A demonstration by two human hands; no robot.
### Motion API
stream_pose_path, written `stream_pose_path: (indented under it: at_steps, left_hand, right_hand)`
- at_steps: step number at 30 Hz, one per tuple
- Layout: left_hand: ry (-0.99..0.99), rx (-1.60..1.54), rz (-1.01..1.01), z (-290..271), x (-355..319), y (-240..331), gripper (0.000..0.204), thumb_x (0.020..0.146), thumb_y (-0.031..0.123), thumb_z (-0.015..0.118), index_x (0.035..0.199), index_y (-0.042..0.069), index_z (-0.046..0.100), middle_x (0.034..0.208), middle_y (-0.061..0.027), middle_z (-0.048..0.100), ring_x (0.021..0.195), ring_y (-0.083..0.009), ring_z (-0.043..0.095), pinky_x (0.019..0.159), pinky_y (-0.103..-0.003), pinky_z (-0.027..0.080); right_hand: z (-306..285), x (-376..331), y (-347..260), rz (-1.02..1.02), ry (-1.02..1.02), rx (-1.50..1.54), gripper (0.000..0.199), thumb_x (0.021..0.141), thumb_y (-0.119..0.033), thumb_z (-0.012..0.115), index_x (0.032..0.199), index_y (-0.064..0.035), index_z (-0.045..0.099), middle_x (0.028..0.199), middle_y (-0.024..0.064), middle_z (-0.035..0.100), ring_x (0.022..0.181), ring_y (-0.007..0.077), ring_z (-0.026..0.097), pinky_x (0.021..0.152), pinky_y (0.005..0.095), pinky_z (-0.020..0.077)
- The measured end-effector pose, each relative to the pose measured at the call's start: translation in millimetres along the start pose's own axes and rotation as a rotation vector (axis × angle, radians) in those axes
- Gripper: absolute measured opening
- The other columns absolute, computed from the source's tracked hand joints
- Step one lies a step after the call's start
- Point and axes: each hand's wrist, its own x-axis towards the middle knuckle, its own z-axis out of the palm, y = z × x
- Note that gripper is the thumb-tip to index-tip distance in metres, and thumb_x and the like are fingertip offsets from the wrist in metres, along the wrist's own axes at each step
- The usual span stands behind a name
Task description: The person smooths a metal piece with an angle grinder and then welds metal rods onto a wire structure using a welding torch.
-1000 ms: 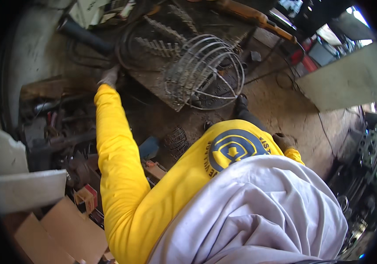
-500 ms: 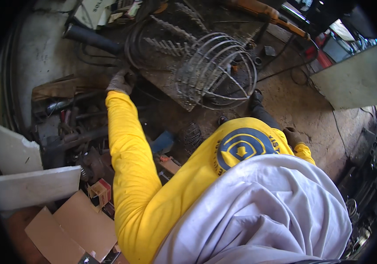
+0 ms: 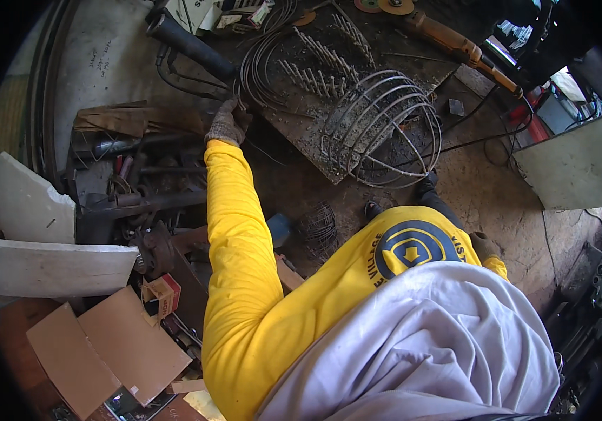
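In the head view the gloved left hand (image 3: 228, 123) reaches far out to the coil of grey steel wire rings (image 3: 262, 59) at the left edge of the dark perforated metal bench (image 3: 315, 151), its fingers curled at the coil, though I cannot tell whether they grip it; the right hand is hidden behind the yellow sleeve and white cloth. To the right on the bench stands a domed cage of bent wire hoops (image 3: 385, 126), its hoops joined and, by my judgement, largely formed; the loose coil suggests more wire is left to add.
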Motion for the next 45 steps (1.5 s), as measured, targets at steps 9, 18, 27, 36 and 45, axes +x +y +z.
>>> stream_pose_path:
  at_steps: [9, 18, 27, 36, 45]
  left_hand:
    - [0.068, 0.360, 0.050, 16, -16, 6, 0.014, 0.086, 0.023, 0.072, 0.094, 0.013, 0.067, 0.075, -0.0029, 0.064, 0.057, -0.0173, 0.059, 0.052, -0.033, 0.053]
    - [-0.103, 0.082, -0.006, 18, -28, 20, 0.013, 0.087, 0.024, 0.070, 0.087, 0.013, 0.063, 0.065, 0.0021, 0.056, 0.046, -0.0104, 0.047, 0.042, -0.025, 0.039]
    - [-0.422, -0.403, -0.142, 35, -43, 20, 0.011, 0.088, 0.022, 0.067, 0.089, 0.011, 0.066, 0.071, 0.0032, 0.063, 0.058, -0.0113, 0.055, 0.051, -0.030, 0.045]
    - [-0.398, -0.075, 0.049, 75, -109, 31, 0.012, 0.088, 0.016, 0.067, 0.093, 0.005, 0.064, 0.079, -0.0062, 0.066, 0.065, -0.0193, 0.064, 0.061, -0.034, 0.056]
    - [-0.523, 1.001, 0.495, 55, -215, 31, 0.015, 0.091, 0.012, 0.061, 0.097, -0.002, 0.061, 0.083, -0.0051, 0.062, 0.077, -0.0148, 0.058, 0.071, -0.028, 0.048]
  right_hand:
    - [0, 47, 47, -0.039, -0.102, -0.012, 0.041, 0.091, -0.027, 0.060, 0.118, 0.0039, 0.063, 0.107, 0.0148, 0.069, 0.094, 0.0222, 0.064, 0.080, 0.0331, 0.0519]
    - [0, 47, 32, 0.019, -0.088, 0.027, 0.043, 0.091, -0.027, 0.061, 0.121, 0.0036, 0.062, 0.114, 0.0172, 0.068, 0.100, 0.0259, 0.064, 0.085, 0.0343, 0.0515]
    - [2, 59, 45, -0.065, -0.159, 0.047, 0.045, 0.090, -0.027, 0.063, 0.123, 0.0037, 0.061, 0.114, 0.0175, 0.068, 0.101, 0.0257, 0.065, 0.084, 0.0340, 0.0524]
    - [4, 60, 26, -0.012, -0.028, -0.075, 0.048, 0.091, -0.029, 0.060, 0.125, 0.0042, 0.060, 0.118, 0.0185, 0.067, 0.106, 0.0268, 0.064, 0.089, 0.0348, 0.0514]
    - [3, 50, 14, 0.010, -0.058, -0.111, 0.048, 0.089, -0.031, 0.062, 0.125, -0.0003, 0.062, 0.121, 0.0194, 0.067, 0.111, 0.0314, 0.064, 0.094, 0.0355, 0.0494]
